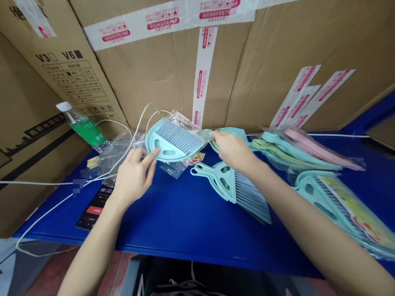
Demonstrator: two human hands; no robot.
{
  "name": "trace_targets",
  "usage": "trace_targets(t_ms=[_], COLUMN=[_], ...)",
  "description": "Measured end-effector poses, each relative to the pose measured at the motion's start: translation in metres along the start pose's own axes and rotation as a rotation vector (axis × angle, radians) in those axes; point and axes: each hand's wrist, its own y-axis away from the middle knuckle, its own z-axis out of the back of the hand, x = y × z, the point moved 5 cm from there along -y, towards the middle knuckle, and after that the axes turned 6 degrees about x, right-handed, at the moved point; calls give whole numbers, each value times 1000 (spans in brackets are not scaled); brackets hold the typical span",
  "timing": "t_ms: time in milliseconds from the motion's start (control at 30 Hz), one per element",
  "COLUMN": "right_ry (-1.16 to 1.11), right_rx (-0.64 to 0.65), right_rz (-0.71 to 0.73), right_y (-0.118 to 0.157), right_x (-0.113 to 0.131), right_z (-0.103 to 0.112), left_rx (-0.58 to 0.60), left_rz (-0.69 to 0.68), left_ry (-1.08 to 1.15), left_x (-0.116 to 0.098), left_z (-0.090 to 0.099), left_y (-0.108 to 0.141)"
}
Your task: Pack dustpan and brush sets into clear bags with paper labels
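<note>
A pale teal hand brush [169, 151] with grey-blue bristles sits against a matching dustpan [149, 135], tilted above the blue surface. My left hand [135, 174] grips the near left edge of this set, its index finger by the brush's holes. At the set's right end, my right hand [232, 149] is closed, its fingertips blurred. I cannot tell whether they pinch a handle or clear wrapping. Crumpled clear plastic [174, 167] lies beneath the set. A second brush [226, 181] lies below my right hand, bristles pointing right.
Bagged teal, green and pink dustpans [321, 148] are at the right, with another bagged set [327, 201] nearer. A bottle [88, 129], white cables [119, 158] and a phone [92, 209] are at the left. Large cartons [160, 70] stand behind the blue surface [173, 222].
</note>
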Motion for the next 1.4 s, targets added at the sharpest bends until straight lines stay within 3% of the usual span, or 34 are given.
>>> trace_targets(t_ms=[100,167,267,333,533,667,800,900,1133,1267,1400], right_ry=[-29,-191,-499,-573,-1122,-1224,-1257,-1254,-1115,-1126,-1184], right_rx=[-133,-146,-38,23,268,204,205,165,-63,-138,-146], right_rz=[4,31,12,3,-98,-146,-164,-143,-81,-169,-243], right_y=[29,45,59,65,72,72,73,74,72,71,72], right_x=[-6,-9,-17,-21,-28,-28,-23,-22,-38,-49,-49], right_z=[28,33,21,11,-20,-26,-29,-29,-18,-12,-13], left_rx=[21,36,28,30,65,-6,29,1,8,91,282], left_rz=[-86,-176,-336,-405,-411,-396,-538,-575,-432,-173,156], left_ry=[32,74,133,143,185,216,262,290,224,128,-65], left_x=[-11,-21,-37,-43,-46,-53,-70,-70,-30,-1,21], left_z=[-2,-3,-2,-3,-7,-5,-7,-6,-8,-15,-24], left_y=[0,0,1,2,1,1,6,6,2,-2,0])
